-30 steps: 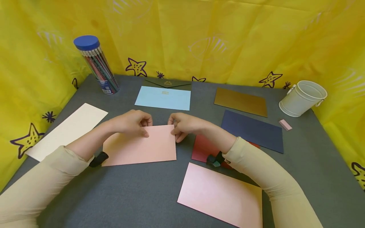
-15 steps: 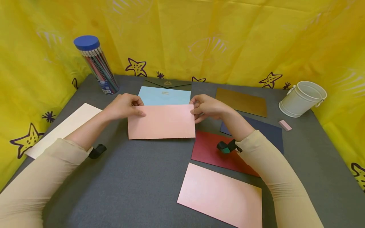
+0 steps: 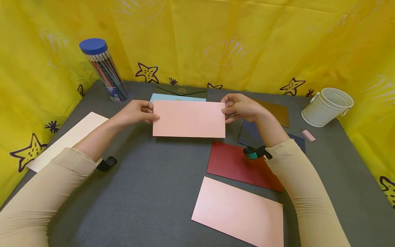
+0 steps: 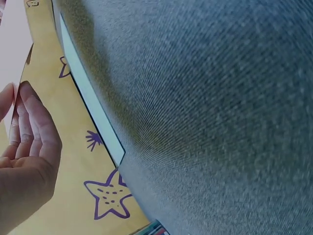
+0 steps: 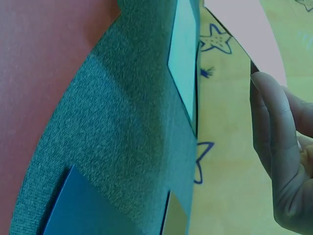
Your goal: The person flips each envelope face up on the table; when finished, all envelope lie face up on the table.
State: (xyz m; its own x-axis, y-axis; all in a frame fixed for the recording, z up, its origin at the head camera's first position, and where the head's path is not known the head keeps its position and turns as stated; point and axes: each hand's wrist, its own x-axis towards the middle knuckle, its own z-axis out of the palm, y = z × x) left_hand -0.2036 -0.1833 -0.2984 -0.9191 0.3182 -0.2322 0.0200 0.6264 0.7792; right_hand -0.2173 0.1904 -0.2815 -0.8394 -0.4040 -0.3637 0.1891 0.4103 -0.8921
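Both hands hold up a plain pink envelope (image 3: 189, 120) by its two short ends, above the table. My left hand (image 3: 139, 111) pinches its left end, thumb on the near face and fingers behind. At the other end, my right hand (image 3: 242, 107) pinches the right edge between thumb and fingers. In the wrist views the envelope's ends show between thumb and fingers of the left hand (image 4: 32, 142) and right hand (image 5: 281, 132). Behind it lies a light blue envelope (image 3: 160, 97), mostly covered in the head view, overlapping a dark green envelope (image 3: 180, 90).
On the right lie a gold envelope (image 3: 279, 113), a navy one (image 3: 250, 132), a red one (image 3: 237, 164) and a second pink one (image 3: 240, 212). A cream envelope (image 3: 71, 139) lies left. A tube of pencils (image 3: 106, 73), white bucket (image 3: 324, 108) and eraser (image 3: 308, 135) stand or lie around.
Both hands have raised the pink envelope off the table and carried it away from me and to the right. It now covers most of the light blue envelope in the head view.
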